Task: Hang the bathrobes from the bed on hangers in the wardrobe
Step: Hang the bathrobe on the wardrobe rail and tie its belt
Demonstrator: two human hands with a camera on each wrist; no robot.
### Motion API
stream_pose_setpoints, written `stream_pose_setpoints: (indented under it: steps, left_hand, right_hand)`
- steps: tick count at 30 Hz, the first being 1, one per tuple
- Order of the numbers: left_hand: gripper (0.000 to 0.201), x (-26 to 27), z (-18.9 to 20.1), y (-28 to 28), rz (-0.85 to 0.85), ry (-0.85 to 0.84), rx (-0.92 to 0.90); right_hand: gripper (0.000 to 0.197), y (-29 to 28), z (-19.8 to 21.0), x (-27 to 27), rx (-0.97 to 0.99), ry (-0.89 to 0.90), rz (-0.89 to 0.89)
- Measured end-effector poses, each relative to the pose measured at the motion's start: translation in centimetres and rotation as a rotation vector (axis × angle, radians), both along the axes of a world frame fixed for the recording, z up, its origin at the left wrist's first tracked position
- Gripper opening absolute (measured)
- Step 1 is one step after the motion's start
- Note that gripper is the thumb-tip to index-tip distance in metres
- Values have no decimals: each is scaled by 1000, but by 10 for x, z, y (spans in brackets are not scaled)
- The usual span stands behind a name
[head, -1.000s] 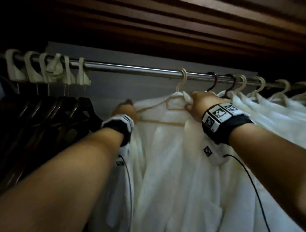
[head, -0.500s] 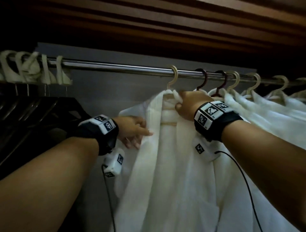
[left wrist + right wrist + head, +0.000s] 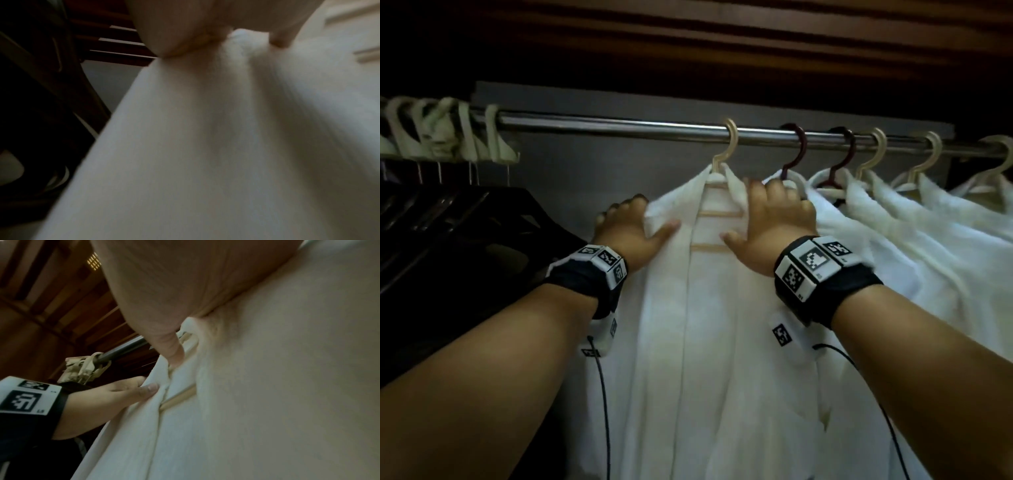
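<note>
At the far left end of the rail (image 3: 619, 124) a bunch of pale empty hangers (image 3: 448, 130) was crowded together, with dark hangers (image 3: 448, 219) slung below them. Further right along the rail, the left hand (image 3: 631, 226) gripped the left shoulder of the bathrobe (image 3: 705, 342), its fingers curled over the top edge of the cloth and the thumb pressed against the front; the left wrist view showed the white fabric bunched between thumb and fingers. The bathrobe hung below the rail on a cream hanger (image 3: 726, 150), whose hook sat over the rail near its middle and whose crossbars showed in the open collar. On the bathrobe's right shoulder, the right hand (image 3: 774, 222) grasped the lapel, fingers folded over the cloth at the collar and the thumb laid on the front near the crossbar. Both wrists wore black bands with printed markers, and thin cables trailed down from them. To the right of that hand, more white bathrobes (image 3: 928, 233) hung under the rail close together, two on dark red hangers (image 3: 796, 150) and the rest on cream ones.
</note>
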State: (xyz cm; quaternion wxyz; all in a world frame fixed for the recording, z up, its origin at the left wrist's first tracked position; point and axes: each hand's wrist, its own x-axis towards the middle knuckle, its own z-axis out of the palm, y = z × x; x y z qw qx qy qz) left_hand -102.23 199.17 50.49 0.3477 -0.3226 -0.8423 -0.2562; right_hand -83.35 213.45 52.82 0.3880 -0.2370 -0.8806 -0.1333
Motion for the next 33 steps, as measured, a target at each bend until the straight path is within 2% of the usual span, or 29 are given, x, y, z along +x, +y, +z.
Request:
stream_pose_setpoints:
  steps: [2, 4, 5, 7, 9, 10, 13, 15, 18, 20, 23, 26, 28, 31, 32, 33]
  left_hand:
    - [93, 3, -25, 1, 4, 49, 117]
    - [105, 11, -62, 3, -60, 65, 187]
    - [108, 15, -85, 5, -132, 21, 199]
    - [106, 33, -145, 1, -266, -292, 172]
    - [84, 54, -224, -10, -261, -593, -8]
    - [69, 68, -260, -17, -213, -682, -83]
    - [46, 111, -361, -43, -126, -848, -202]
    - [29, 137, -415, -61, -121, -978, -456]
    - [27, 175, -481, -94, -132, -1127, -827]
    - [28, 196, -510, -109, -157, -1223, -847]
    - [22, 200, -522, -115, -169, -1256, -641]
    - [15, 192, -495, -105, -222, -1188, -364]
    - [9, 190, -463, -92, -309, -1089, -219]
    - [16, 194, -422, -69, -547, -1069, -31]
    - [23, 198, -413, -61, -625, -1068, -1]
    - [41, 200, -410, -55, -681, -1036, 3]
  right_hand:
    - [109, 2, -20, 9, 1, -34, 46]
    - [117, 3, -47, 19, 8, -44, 75]
    - [117, 1, -63, 25, -9, -66, 82]
    - [116, -4, -114, 38, -100, -174, 103]
    - [116, -13, -185, 59, -231, -273, 156]
    - [115, -19, -222, 72, -289, -300, 186]
    - [110, -40, -318, 107, -460, -402, 191]
    - [111, -47, -368, 121, -560, -495, 189]
    - [109, -44, -416, 138, -762, -484, 295]
    - [99, -40, -433, 151, -816, -408, 343]
    - [73, -37, -440, 164, -864, -209, 398]
    - [48, -40, -440, 165, -948, 18, 437]
    - [50, -44, -436, 160, -1033, 82, 406]
    - [60, -51, -424, 155, -1101, 113, 487]
    - [58, -54, -418, 155, -1109, 77, 557]
    - [55, -57, -413, 156, -1103, 8, 628]
